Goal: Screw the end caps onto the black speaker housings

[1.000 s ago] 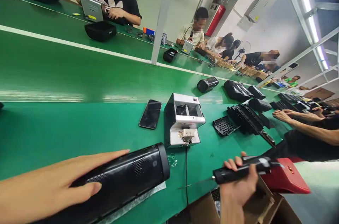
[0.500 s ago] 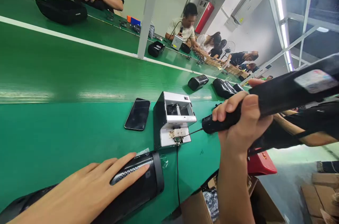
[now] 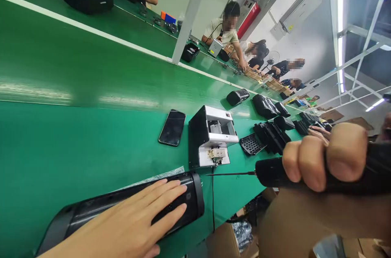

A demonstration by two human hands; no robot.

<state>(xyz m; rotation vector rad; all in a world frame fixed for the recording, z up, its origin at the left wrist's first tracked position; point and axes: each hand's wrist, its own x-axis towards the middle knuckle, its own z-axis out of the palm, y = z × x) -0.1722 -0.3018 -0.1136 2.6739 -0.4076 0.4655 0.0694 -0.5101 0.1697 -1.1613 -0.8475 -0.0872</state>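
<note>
At lower left the left hand (image 3: 134, 225) lies flat, fingers spread, on the black speaker (image 3: 122, 209), while the right hand (image 3: 324, 156) grips the electric screwdriver (image 3: 275, 173) at right; its bit hovers unsupported, so it could skid and scratch the casing.

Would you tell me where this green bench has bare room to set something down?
Bare green bench lies left of the black smartphone. It is crowded right of the white box-shaped machine, among the black plastic parts.
</note>
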